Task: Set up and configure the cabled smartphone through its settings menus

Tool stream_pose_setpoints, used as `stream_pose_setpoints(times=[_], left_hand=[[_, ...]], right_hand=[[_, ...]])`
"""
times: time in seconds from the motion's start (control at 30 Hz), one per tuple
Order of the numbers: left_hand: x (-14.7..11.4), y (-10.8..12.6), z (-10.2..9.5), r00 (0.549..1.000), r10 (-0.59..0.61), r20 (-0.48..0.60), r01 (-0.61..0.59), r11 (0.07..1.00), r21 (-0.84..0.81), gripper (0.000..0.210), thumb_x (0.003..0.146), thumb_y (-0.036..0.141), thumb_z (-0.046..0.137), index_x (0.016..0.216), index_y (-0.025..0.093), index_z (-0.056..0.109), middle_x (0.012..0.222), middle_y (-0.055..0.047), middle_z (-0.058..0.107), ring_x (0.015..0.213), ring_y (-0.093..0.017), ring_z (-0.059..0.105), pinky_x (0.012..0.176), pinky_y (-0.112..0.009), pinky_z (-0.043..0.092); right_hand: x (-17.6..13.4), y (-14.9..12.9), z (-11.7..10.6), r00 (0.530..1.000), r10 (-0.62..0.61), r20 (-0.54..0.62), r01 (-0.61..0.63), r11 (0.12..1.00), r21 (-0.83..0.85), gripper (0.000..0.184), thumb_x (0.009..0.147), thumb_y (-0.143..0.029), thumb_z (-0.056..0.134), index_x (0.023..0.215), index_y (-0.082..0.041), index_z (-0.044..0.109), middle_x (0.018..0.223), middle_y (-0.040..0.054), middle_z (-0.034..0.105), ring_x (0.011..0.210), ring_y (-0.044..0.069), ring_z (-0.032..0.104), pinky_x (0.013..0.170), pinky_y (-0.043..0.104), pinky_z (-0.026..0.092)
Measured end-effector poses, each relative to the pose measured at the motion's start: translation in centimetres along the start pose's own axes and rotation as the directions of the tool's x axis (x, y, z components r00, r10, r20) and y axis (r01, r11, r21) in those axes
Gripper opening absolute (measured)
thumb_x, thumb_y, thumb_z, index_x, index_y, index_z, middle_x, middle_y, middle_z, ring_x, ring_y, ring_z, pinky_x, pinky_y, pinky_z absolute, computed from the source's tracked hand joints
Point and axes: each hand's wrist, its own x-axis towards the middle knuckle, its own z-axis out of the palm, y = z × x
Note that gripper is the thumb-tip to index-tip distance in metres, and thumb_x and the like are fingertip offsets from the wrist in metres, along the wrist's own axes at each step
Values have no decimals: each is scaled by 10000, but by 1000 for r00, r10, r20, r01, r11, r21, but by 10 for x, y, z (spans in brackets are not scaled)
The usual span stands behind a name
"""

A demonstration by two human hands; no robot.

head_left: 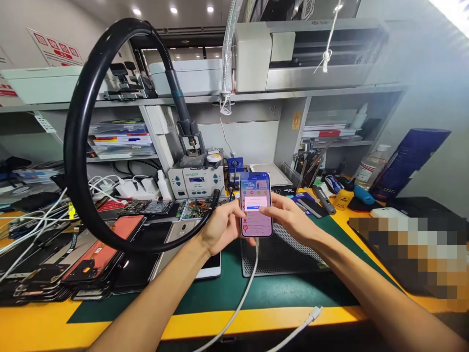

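Upright above the bench, a smartphone (255,222) faces me with its screen lit, a pop-up box with a blue button showing. My left hand (224,222) grips it along the left and lower edge, thumb at the side of the screen. On the other side, my right hand (289,215) holds the right edge, with its thumb over the screen near the blue button; its other fingers are partly hidden. A white charging cable (252,278) runs from the bottom of the phone toward me. Beneath lies a dark perforated pad (282,264) on a green mat (212,298).
Stacked phone parts (106,244) and more phones fill the left side. A thick black hose (76,122) loops from the soldering station (196,181). Another white cable end (313,314) lies at the front edge. A yellow bottle (344,196) and a clear bottle (372,168) stand right.
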Motion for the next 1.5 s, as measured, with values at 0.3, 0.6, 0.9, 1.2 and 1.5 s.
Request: stream_pose_setpoints(times=[0.3,0.6,0.9,1.2,1.5], left_hand=[[0,0,0,1000,3,-22,-3,1000,-22,396,737,146,495,1115,112,608,1013,-135,683,765,-271,664,514,-421,587],[0,2,0,1000,10,4,-10,998,-64,414,739,165,477,1123,110,622,990,-134,683,768,-284,667,511,-402,567],[0,6,-3,999,47,9,-45,984,-175,547,717,170,483,1250,115,595,1049,-145,698,786,-284,680,571,-400,570],[-1,5,0,997,68,26,-63,985,-159,503,712,183,501,1198,123,617,1020,-132,698,779,-261,672,620,-384,571],[-1,5,0,997,76,34,-70,985,-158,478,709,181,509,1166,122,637,1013,-126,699,791,-253,669,648,-383,573]], right_hand=[[0,1,2,999,44,-7,-43,998,43,292,868,-322,685,1119,-174,664,1007,64,734,826,207,669,718,321,521],[-3,-6,1,996,91,14,-92,980,179,422,741,-179,621,1161,-181,660,1081,73,734,877,234,672,765,361,525],[-8,-9,11,971,24,237,-72,978,198,719,705,-46,644,1361,-217,403,1140,61,699,809,216,711,871,422,526],[-7,1,15,987,-8,159,-16,988,151,720,712,-63,719,1330,-256,403,1236,48,616,858,187,681,810,360,562],[-7,4,15,992,-33,125,21,995,98,682,736,-50,679,1335,-238,412,1301,63,591,1030,212,657,873,356,551]])
